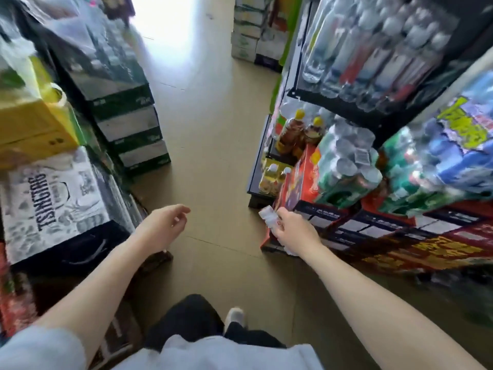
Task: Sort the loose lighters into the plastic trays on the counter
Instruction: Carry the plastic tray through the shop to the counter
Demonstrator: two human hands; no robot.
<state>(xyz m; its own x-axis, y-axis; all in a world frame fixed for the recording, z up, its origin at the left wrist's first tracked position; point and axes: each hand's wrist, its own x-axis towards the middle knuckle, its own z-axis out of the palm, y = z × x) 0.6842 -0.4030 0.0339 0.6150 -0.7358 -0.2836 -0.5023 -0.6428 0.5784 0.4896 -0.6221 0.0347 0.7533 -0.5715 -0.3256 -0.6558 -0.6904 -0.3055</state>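
Nearest the camera: a pale shirt hem [213, 353], dark trousers [192, 319] and one light shoe [234, 316] on the tan floor [213, 134]. The left hand [162, 225] hangs over the aisle, fingers loosely curled, holding nothing. The right hand [293, 231] grips a clear plastic tray [269, 218] (blurred; contents cannot be told) beside stacked red cartons [298, 180]. No loose lighters can be made out. Left: a Tsingtao case [53, 201] and green boxes [133, 124]. Right: shrink-wrapped cans [344, 166], oil bottles [293, 129], then shelved water bottles [373, 49].
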